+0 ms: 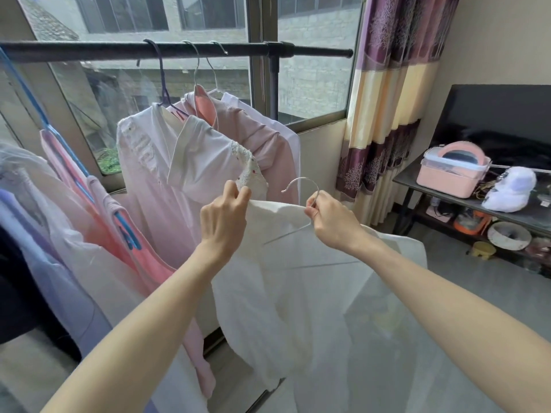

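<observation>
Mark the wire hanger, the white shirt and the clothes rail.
wire hanger (301, 178), head view, top of its hook.
white shirt (298, 293), head view, front cloth below the hanger.
clothes rail (89, 51), head view, bare stretch left of the hooks.

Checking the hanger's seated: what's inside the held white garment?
A wire hanger: its hook pokes out at the neck, pinched by the right hand; its arm and bar show faintly through the white garment. The rest is covered.

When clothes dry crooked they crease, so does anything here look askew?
Yes: the sheer white garment hangs lopsided on the thin wire hanger, bunched up under the left hand while the right hand pinches the hook's neck.
</observation>
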Motion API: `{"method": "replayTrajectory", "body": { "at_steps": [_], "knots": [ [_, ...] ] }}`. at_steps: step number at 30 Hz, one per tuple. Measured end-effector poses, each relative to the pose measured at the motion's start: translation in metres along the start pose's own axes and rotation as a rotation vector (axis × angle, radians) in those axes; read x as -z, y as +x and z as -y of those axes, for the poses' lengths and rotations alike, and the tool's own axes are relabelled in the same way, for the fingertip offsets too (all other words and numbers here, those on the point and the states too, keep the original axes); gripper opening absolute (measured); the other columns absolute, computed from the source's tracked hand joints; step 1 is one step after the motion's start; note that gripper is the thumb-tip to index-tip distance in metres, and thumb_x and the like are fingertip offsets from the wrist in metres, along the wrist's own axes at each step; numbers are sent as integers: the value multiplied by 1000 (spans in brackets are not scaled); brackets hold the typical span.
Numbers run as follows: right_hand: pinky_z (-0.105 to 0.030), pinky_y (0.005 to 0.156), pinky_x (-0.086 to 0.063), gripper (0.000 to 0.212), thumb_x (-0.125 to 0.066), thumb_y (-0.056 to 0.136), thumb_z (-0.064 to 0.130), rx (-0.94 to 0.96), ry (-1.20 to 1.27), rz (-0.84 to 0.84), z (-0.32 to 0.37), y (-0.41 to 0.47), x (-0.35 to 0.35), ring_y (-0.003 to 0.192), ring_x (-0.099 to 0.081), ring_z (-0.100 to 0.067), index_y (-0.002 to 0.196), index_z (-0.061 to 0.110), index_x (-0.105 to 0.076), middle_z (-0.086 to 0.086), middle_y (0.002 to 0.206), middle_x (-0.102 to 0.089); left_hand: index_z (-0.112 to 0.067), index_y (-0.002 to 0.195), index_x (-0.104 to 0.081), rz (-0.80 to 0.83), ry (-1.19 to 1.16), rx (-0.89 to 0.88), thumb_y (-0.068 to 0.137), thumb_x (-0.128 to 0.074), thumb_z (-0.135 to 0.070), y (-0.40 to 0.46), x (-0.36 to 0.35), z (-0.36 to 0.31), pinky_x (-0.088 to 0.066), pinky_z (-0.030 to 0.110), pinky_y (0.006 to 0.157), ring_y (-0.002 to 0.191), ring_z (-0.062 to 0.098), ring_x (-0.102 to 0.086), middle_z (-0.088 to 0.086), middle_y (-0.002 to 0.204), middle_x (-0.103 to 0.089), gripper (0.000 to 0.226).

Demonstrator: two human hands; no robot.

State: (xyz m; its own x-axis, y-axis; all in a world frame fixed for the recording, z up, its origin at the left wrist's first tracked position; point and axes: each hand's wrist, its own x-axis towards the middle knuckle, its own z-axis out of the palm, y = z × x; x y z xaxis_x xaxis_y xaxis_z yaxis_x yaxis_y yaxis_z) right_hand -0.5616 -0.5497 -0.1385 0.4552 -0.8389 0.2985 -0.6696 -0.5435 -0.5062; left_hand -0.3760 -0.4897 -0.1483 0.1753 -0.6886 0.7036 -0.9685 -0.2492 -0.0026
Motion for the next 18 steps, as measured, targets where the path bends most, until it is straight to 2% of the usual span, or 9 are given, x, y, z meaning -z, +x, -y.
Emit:
{"method": "replayTrajectory", "body": {
  "at_steps": [5,11,15,18],
  "knots": [
    [-42,86,-41,15,-44,95,18,-20,94,-154,0,9,0,102,-54,-33,96,6,-52,-8,108,-56,-8,64,-53,48,60,-29,42,-70,14,-5,2,12,-19,17,40,28,27,-43,9,59,-48,36],
    [-35,81,-34,16,-44,95,22,18,-28,-71,1,4,-13,103,-55,-32,99,10,-54,-9,108,-62,-7,60,-52,52,48,-8,31,-70,17,-3,3,16,-21,18,39,25,29,-42,9,54,-47,41],
    [-40,86,-37,17,-43,95,14,-58,180,-313,7,15,-5,103,-54,-34,98,1,-53,-16,103,-63,-9,60,-55,30,164,-55,27,-73,10,-2,6,15,-17,16,39,24,25,-42,6,53,-48,43],
    [-42,87,-40,15,-42,95,14,-57,155,-246,8,19,-9,99,-57,-35,97,3,-52,-17,98,-66,-8,61,-54,31,160,-37,29,-73,12,1,3,20,-19,16,39,24,26,-42,7,53,-48,43]
  ]
}}
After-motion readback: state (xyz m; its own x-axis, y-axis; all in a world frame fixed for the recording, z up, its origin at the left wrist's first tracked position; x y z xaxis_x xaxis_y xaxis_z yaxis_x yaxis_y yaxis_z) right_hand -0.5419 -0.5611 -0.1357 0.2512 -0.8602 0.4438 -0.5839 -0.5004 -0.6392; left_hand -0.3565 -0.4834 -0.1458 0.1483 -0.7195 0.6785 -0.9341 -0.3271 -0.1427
